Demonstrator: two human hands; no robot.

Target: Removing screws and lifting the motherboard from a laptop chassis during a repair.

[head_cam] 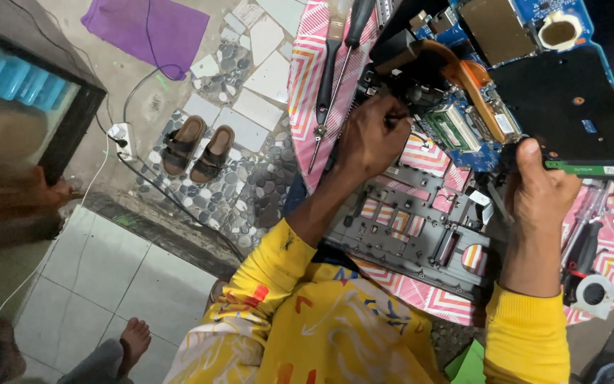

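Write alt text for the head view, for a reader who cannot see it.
A person in yellow sleeves holds a blue laptop circuit board over a grey laptop frame, right hand gripping its edge, left hand working at its corner. Screwdrivers lie on the pink patterned cloth; sandals sit on the floor.

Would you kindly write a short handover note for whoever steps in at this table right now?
Left hand: closed on a small tool at the dark fan corner of the blue laptop motherboard.
Right hand: grips the board's lower edge, holding it tilted above the grey laptop chassis frame.
Around: two screwdrivers lie on the pink patterned cloth; a loose round fan sits at the right.
Done: board is lifted off the frame.
Left: copper heat pipe and memory module are still on the board.
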